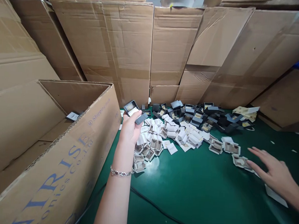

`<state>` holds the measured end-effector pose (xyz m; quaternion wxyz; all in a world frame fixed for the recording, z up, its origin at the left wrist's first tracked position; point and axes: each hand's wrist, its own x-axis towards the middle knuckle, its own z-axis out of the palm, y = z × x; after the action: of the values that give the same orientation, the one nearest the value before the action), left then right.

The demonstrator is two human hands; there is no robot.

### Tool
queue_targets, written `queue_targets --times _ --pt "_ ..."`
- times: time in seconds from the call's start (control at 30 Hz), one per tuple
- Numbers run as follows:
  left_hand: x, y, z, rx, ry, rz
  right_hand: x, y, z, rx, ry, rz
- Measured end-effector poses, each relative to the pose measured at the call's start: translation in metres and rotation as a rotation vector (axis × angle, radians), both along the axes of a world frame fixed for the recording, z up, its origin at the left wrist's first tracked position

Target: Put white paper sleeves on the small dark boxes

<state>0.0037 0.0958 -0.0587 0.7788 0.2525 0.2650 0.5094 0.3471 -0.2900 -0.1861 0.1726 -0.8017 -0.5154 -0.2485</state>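
My left hand is closed on a small dark hinged box, its lid tilted open and something white inside it. It is held up beside the open carton, above the left end of the piles. Over at the right, my right hand has its fingers spread and nothing in them. White folded paper inserts lie by its fingertips; whether they touch cannot be made out. Under its wrist rests a flat white piece. Many more white inserts are heaped in the middle of the green table.
Several dark small boxes form a pile along the back. A large open carton stands at the left, with a small item inside. Tall cardboard boxes wall off the rear. A black cable crosses the green table in front.
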Motion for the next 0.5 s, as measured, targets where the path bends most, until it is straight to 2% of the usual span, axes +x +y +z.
queue_targets --times 0.1,0.17,0.23,0.3,0.4,0.5 --pt "-0.001 0.001 0.000 -0.011 -0.003 0.005 0.050 -0.040 -0.041 -0.029 0.034 -0.066" --pt "-0.001 0.002 -0.001 -0.033 0.003 0.025 0.058 -0.042 -0.055 -0.061 0.149 -0.109" --pt "0.000 0.002 -0.001 -0.056 0.014 0.040 0.051 -0.025 -0.054 -0.099 0.317 -0.165" --pt "0.002 0.002 -0.002 -0.076 0.022 0.033 0.037 0.004 -0.042 -0.106 0.472 -0.197" --pt "0.003 0.002 -0.004 -0.108 0.031 0.023 0.020 0.049 -0.024 -0.072 0.601 -0.196" --pt "0.003 0.002 -0.004 -0.115 0.035 0.040 0.012 0.078 -0.020 -0.124 0.640 -0.126"
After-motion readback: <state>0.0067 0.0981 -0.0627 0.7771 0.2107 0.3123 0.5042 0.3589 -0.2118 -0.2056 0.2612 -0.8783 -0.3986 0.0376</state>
